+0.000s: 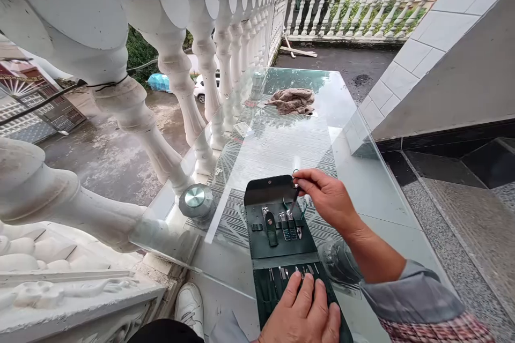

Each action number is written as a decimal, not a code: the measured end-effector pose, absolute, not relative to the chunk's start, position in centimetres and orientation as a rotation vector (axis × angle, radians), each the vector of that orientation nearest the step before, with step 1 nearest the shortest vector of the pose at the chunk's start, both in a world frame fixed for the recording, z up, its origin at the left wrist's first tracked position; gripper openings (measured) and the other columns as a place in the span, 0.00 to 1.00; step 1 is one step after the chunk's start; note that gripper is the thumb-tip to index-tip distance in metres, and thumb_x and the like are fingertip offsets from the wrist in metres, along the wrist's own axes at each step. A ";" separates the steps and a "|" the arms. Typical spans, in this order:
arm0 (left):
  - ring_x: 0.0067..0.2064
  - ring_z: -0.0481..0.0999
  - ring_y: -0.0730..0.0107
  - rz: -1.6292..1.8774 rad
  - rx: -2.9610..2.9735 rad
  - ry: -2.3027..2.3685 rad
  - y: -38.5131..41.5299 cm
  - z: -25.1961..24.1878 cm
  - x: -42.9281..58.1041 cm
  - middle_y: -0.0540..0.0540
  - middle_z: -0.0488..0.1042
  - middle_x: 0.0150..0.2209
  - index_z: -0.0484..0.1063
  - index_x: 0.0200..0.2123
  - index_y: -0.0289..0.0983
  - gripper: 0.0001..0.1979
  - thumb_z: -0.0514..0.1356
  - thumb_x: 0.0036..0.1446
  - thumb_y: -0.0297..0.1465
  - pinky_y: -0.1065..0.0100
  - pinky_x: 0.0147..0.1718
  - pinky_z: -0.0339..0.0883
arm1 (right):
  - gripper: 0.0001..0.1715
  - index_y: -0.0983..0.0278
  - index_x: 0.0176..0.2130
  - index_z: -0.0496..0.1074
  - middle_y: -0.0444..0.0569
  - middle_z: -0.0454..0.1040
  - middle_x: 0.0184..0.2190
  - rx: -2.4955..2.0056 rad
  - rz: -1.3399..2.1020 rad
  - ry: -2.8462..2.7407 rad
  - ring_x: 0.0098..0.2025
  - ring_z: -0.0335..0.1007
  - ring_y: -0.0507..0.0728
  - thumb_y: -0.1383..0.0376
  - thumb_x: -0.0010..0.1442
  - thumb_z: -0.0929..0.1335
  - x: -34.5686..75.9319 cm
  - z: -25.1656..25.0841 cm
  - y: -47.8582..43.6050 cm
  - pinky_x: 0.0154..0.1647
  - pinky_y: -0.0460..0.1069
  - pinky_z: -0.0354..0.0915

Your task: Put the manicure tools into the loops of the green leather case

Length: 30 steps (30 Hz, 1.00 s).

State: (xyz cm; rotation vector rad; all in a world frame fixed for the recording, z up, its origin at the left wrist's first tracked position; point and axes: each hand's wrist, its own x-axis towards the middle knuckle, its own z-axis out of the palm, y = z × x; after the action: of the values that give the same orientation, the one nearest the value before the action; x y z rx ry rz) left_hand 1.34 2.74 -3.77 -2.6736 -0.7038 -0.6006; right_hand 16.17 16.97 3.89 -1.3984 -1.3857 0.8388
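A dark green manicure case [281, 260] lies unfolded on the glass table. Nail clippers [285, 226] and other small grooming tools sit under straps in its upper panel, beside a snapped strap pouch [271, 229]. My left hand [301, 313] rests flat over the lower panel, fingers extended, partly covering a row of slim metal tools [281, 273]. At the case's upper right, my right hand [328, 198] pinches a slim dark tool [295, 195] between thumb and fingers; its exact kind is unclear. Thin green loops [304, 207] show just below those fingers.
The glass table [362, 198] has a crumpled brown cloth [292, 101] at its far end. A round metal-capped support [196, 196] stands left of the case. White balusters [173, 59] line the left side; stone steps [462, 214] lie to the right.
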 end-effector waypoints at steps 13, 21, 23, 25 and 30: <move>0.52 0.70 0.61 -0.670 -2.643 -0.730 2.8 -3.7 1.0 0.47 0.72 0.50 0.68 0.49 0.39 0.14 0.52 0.64 0.37 0.55 0.54 0.58 | 0.09 0.59 0.34 0.73 0.44 0.76 0.35 -1.419 0.916 -1.544 0.25 0.70 0.51 0.60 0.54 0.65 14.0 1.3 18.3 0.30 0.49 0.69; 0.52 0.70 0.60 -0.612 -2.657 -0.705 2.9 -3.6 1.0 0.45 0.71 0.51 0.67 0.49 0.38 0.15 0.52 0.64 0.38 0.55 0.54 0.59 | 0.09 0.62 0.34 0.73 0.43 0.75 0.31 -1.446 1.126 -1.553 0.21 0.69 0.48 0.63 0.52 0.65 14.3 0.5 18.9 0.27 0.46 0.65; 0.51 0.70 0.61 -0.649 -2.649 -0.713 2.9 -3.4 1.0 0.47 0.72 0.50 0.68 0.49 0.39 0.14 0.52 0.64 0.37 0.56 0.53 0.60 | 0.09 0.62 0.34 0.73 0.44 0.76 0.31 -1.464 1.178 -1.527 0.21 0.69 0.48 0.64 0.51 0.65 14.4 0.5 19.1 0.27 0.46 0.65; 0.51 0.71 0.62 -0.698 -2.636 -0.729 3.0 -3.3 1.1 0.48 0.73 0.49 0.69 0.48 0.39 0.13 0.53 0.63 0.36 0.57 0.53 0.60 | 0.09 0.62 0.35 0.72 0.44 0.76 0.31 -1.494 1.190 -1.560 0.21 0.69 0.48 0.65 0.52 0.65 14.4 0.6 19.2 0.27 0.46 0.65; 0.51 0.71 0.61 -0.675 -2.628 -0.730 2.9 -3.5 1.2 0.47 0.72 0.50 0.68 0.48 0.39 0.13 0.53 0.63 0.37 0.56 0.52 0.61 | 0.08 0.61 0.31 0.73 0.47 0.73 0.33 -1.428 0.767 -1.985 0.36 0.69 0.53 0.68 0.55 0.63 14.2 0.8 18.9 0.39 0.50 0.64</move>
State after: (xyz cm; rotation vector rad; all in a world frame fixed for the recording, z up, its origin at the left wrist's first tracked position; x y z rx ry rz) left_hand 1.17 2.89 -3.55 -2.6285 -0.7304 -0.6746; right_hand 14.19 18.91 0.75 -1.4276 -1.9848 0.7670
